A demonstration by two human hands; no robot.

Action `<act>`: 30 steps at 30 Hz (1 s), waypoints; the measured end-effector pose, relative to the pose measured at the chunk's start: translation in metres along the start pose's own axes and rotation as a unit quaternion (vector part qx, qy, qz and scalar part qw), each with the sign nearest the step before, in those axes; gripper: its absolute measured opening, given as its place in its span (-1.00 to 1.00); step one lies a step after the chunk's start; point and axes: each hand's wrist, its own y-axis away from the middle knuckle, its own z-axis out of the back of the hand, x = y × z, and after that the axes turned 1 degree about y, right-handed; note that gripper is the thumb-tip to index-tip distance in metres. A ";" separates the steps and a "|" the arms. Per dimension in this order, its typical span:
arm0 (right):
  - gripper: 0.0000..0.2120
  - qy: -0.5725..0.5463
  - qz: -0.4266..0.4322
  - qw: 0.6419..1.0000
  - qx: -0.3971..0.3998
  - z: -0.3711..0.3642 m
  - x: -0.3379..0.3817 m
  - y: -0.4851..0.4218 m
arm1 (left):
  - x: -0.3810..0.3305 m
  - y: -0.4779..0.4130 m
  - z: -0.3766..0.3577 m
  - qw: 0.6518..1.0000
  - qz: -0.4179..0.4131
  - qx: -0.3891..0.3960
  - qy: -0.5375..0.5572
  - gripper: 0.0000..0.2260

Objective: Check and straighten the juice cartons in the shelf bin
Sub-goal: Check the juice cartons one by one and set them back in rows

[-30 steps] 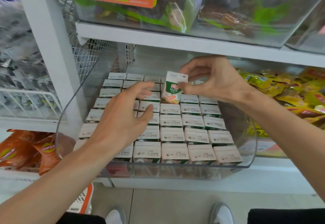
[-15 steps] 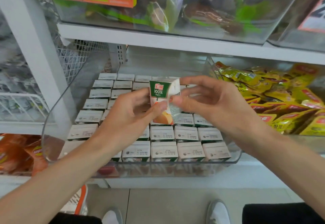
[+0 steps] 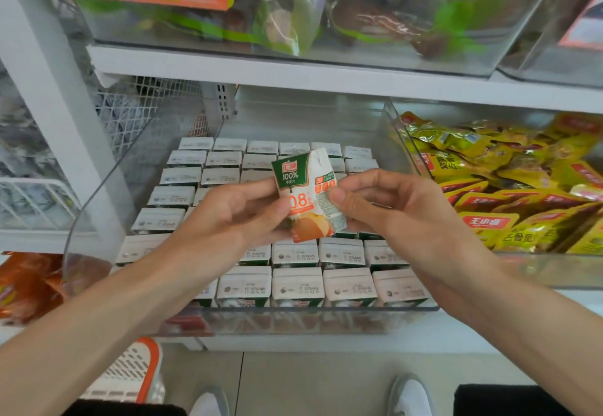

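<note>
Carton (image 3: 306,193) held up in both hands, clear of the bin (image 3: 293,317), over its middle rows; roughly upright, top tipped a little to the left; green "100%" panel up, orange fruit print at the bottom.

Left hand (image 3: 228,216): fingers curled, thumb (image 3: 283,204) pressed on the front face, other fingers wrapped behind the carton's left edge; a close pinch.

Right hand (image 3: 391,210): thumb (image 3: 336,195) flat on the right side panel; fingers (image 3: 360,176) bent over, not spread; their tips go behind the carton, so contact there is probable but hidden.

Remaining cartons (image 3: 297,285) stand in tight rows in the bin, tops up; several rows are covered by the hands.

Bin sits on the lower shelf (image 3: 326,343); yellow packets (image 3: 505,187) in the next bin, right.
</note>
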 end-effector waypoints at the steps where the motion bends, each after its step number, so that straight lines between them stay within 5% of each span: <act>1: -0.83 -0.004 0.001 1.000 -0.004 -0.001 0.000 0.001 | 0.000 0.000 0.000 1.000 -0.004 -0.001 -0.003 -0.70; 18: -0.54 0.165 0.148 0.975 0.028 -0.008 -0.013 0.000 | -0.006 -0.001 -0.002 0.977 -0.090 -0.130 -0.143 -0.54; 30: -0.70 0.064 0.067 0.995 0.043 -0.018 -0.018 0.000 | -0.009 0.000 -0.002 0.991 -0.032 -0.131 -0.011 -0.73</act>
